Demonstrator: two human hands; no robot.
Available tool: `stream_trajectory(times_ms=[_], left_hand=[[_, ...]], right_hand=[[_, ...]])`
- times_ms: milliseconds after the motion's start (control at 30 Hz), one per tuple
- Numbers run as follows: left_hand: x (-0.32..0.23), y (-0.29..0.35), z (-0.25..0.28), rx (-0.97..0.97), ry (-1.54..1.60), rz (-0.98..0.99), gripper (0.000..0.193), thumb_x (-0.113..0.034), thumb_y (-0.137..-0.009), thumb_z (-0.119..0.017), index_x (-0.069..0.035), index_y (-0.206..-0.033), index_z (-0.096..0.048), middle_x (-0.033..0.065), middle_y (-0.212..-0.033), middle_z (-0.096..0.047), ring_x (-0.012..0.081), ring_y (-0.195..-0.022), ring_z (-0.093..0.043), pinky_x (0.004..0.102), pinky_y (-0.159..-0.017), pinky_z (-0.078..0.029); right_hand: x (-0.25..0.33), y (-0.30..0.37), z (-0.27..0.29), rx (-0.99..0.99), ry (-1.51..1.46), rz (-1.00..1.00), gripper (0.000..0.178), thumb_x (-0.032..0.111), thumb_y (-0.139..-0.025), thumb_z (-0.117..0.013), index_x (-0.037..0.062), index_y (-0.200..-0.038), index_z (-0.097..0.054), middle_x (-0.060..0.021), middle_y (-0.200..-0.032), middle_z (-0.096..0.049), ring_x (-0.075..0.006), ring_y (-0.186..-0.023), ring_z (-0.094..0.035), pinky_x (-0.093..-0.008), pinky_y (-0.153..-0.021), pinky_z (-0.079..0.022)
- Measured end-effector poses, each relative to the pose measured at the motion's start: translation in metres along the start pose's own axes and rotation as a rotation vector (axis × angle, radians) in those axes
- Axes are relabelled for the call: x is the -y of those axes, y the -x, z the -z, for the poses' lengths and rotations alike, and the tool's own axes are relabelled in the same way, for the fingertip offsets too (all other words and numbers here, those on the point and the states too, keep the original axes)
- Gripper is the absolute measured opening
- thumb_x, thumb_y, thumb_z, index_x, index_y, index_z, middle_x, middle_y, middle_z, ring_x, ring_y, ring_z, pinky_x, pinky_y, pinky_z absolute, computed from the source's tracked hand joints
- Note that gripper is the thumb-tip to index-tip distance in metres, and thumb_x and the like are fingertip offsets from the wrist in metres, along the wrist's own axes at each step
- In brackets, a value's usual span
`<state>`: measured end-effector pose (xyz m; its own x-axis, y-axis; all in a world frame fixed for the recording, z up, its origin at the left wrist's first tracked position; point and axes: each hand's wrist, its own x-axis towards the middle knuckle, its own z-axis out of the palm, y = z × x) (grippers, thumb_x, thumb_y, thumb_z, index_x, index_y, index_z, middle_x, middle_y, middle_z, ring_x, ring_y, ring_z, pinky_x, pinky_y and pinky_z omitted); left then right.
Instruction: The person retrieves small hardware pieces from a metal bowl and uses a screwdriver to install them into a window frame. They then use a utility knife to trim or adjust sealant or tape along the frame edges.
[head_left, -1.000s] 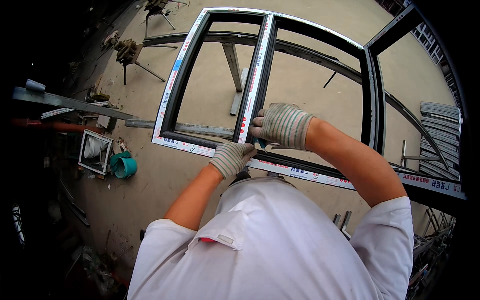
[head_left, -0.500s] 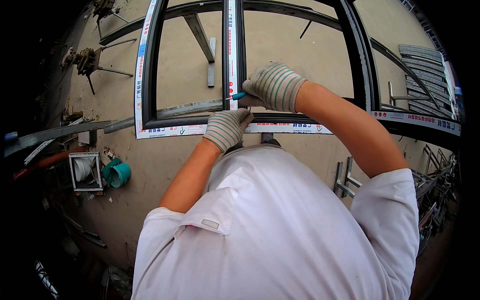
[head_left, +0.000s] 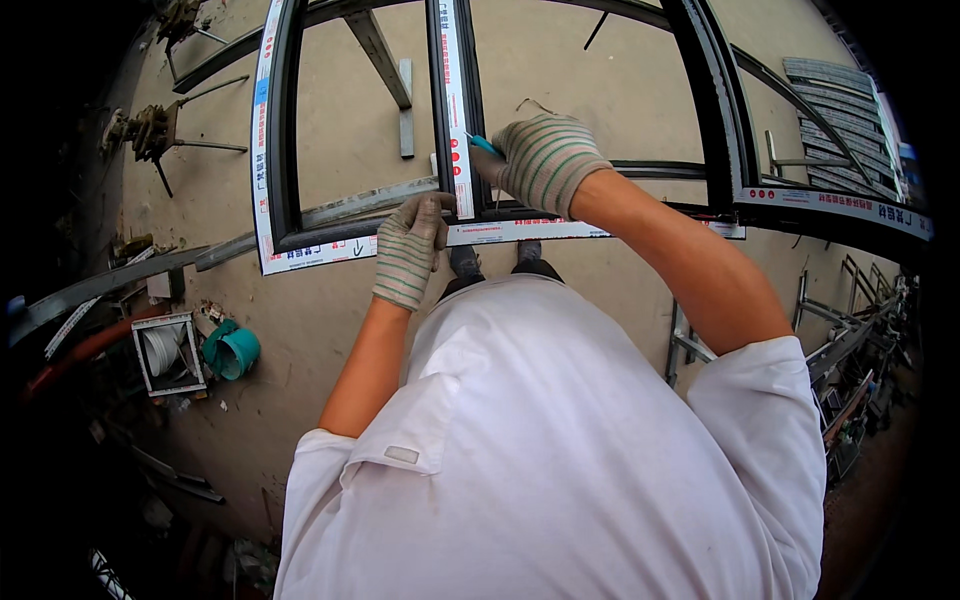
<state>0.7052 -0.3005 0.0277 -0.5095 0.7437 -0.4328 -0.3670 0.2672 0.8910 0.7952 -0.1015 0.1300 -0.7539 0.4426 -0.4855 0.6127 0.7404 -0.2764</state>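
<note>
A dark window frame (head_left: 291, 120) with white printed protective film lies raised in front of me. Its upright middle bar (head_left: 461, 130) runs down to the near rail. My right hand (head_left: 550, 165), in a striped knit glove, is closed around a slim teal-handled tool (head_left: 485, 146). The tool slants up and left over the middle bar; its exact kind is unclear. A thin curved strand (head_left: 533, 104) shows above that hand. My left hand (head_left: 405, 250), gloved alike, is at the near rail left of the bar, fingers bent together; what they pinch is hidden.
Metal supports (head_left: 225, 253) run beneath the frame. On the floor at left are a teal bucket (head_left: 238, 353) and a square frame (head_left: 145, 360) around a white coil. Stacked metal strips (head_left: 840, 120) lie far right, with metal lengths (head_left: 850, 400) piled nearer.
My right hand and the tool have moved up along the middle bar, the tool now tilting upward. My left hand has shifted left, its fingers turned upward. The thin strand has come into sight.
</note>
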Motion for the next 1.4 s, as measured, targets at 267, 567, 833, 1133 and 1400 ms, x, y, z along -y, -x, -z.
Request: stream_trajectory(times_ms=[267,567,833,1133,1400], left_hand=[[0.016,0.007,0.019,-0.081,0.465,0.191,0.040,-0.042,-0.105,-0.059,-0.004,-0.111,-0.069,-0.0022,-0.068,-0.052,0.0065,-0.049,-0.038,0.0221,-0.043,-0.033],[0.006,0.015,0.016,0.019,0.692,0.255,0.043,-0.039,-0.104,-0.060,-0.001,-0.122,-0.067,0.0023,-0.089,-0.066,0.0091,-0.067,-0.053,0.0260,-0.060,-0.046],[0.007,0.017,0.004,0.081,0.849,0.271,0.041,-0.027,-0.104,-0.054,0.004,-0.131,-0.060,0.0087,-0.103,-0.068,0.0149,-0.081,-0.063,0.0304,-0.072,-0.052],[0.004,0.028,-0.012,0.104,0.842,0.186,0.044,-0.017,-0.102,-0.050,0.006,-0.140,-0.053,0.0121,-0.112,-0.065,0.0136,-0.083,-0.059,0.0300,-0.074,-0.051],[-0.001,0.034,-0.022,0.111,0.748,0.137,0.049,-0.022,-0.103,-0.059,0.004,-0.144,-0.051,0.0079,-0.107,-0.064,0.0097,-0.076,-0.051,0.0264,-0.067,-0.046]], right_hand=[[0.007,0.005,0.002,-0.049,-0.042,-0.096,0.053,0.050,-0.099,-0.049,0.0054,-0.086,-0.074,-0.0189,-0.079,-0.071,-0.0381,-0.080,-0.070,-0.0482,-0.077,-0.055],[0.003,0.004,0.001,-0.018,0.020,0.048,0.048,0.048,-0.101,-0.051,0.0070,-0.088,-0.072,-0.0099,-0.066,-0.068,-0.0309,-0.068,-0.070,-0.0447,-0.069,-0.057],[0.000,0.005,0.009,0.032,-0.003,0.111,0.045,0.044,-0.101,-0.053,0.0064,-0.088,-0.073,-0.0115,-0.066,-0.069,-0.0325,-0.067,-0.070,-0.0457,-0.068,-0.057],[-0.001,-0.001,0.013,-0.031,-0.044,0.149,0.045,0.044,-0.100,-0.053,0.0055,-0.089,-0.073,-0.0143,-0.069,-0.068,-0.0358,-0.069,-0.069,-0.0462,-0.071,-0.056],[-0.014,0.002,0.035,-0.216,-0.401,0.244,0.043,0.044,-0.096,-0.066,0.0020,-0.097,-0.075,-0.0084,-0.066,-0.064,-0.0154,-0.060,-0.060,-0.0339,-0.063,-0.051]])
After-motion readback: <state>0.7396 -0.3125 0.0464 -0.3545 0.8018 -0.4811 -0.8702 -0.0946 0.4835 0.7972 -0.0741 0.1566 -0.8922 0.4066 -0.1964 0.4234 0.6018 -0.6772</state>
